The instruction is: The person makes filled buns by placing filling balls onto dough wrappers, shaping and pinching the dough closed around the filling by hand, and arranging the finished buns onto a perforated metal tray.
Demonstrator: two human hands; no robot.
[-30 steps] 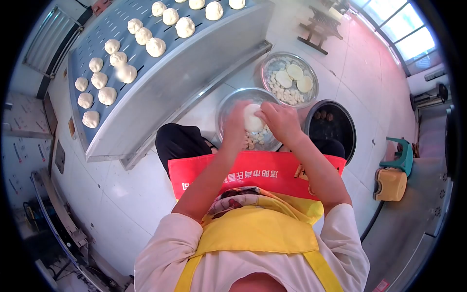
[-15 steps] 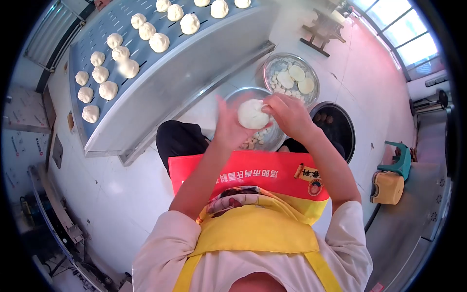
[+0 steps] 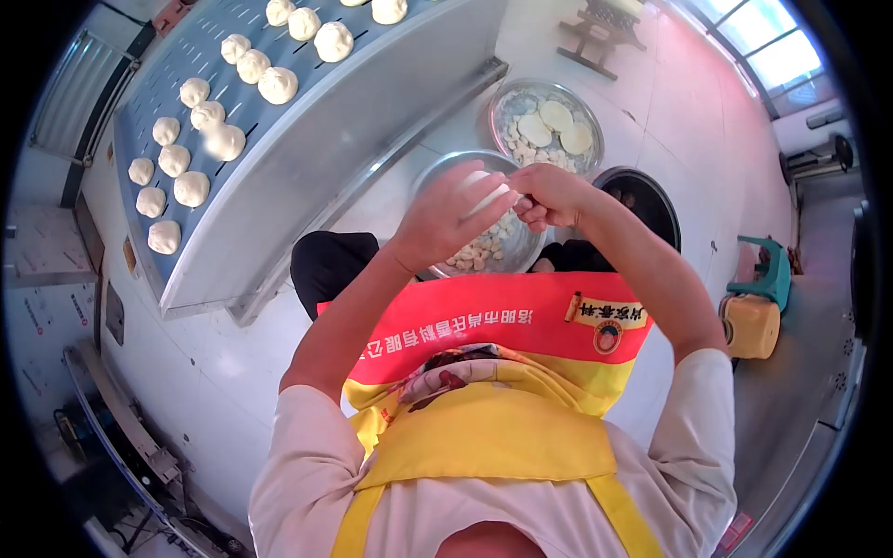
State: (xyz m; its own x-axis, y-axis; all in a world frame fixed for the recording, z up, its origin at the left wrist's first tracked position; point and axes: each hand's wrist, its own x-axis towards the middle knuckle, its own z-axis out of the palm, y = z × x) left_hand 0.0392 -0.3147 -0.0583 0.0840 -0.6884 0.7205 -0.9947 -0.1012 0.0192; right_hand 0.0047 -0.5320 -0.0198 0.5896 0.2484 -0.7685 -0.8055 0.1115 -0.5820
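Observation:
My left hand (image 3: 445, 216) curls round a white filled bun (image 3: 490, 193), whose dough shows only in strips between the fingers. At its right side my right hand (image 3: 551, 193) is closed, thumb and fingers pinched at the bun's edge; the pinched part is hidden. Below both hands is a metal bowl (image 3: 532, 259) with pale chopped pieces in it. Just beyond it lies a round metal tray (image 3: 499, 110) holding several flat dough rounds (image 3: 556, 115) and small dough pieces.
At the left stands a perforated metal table (image 3: 237, 121) with several shaped buns (image 3: 278, 85) on it. A dark round tub (image 3: 672, 223) is right of the bowl. Farther right are a green stool (image 3: 770, 279) and a yellow container (image 3: 752, 325). A wooden stand (image 3: 605, 37) is at the back.
The left hand has turned over the bun, now covering most of it. The right hand stays pinched at the bun's edge. The whole view has shifted slightly.

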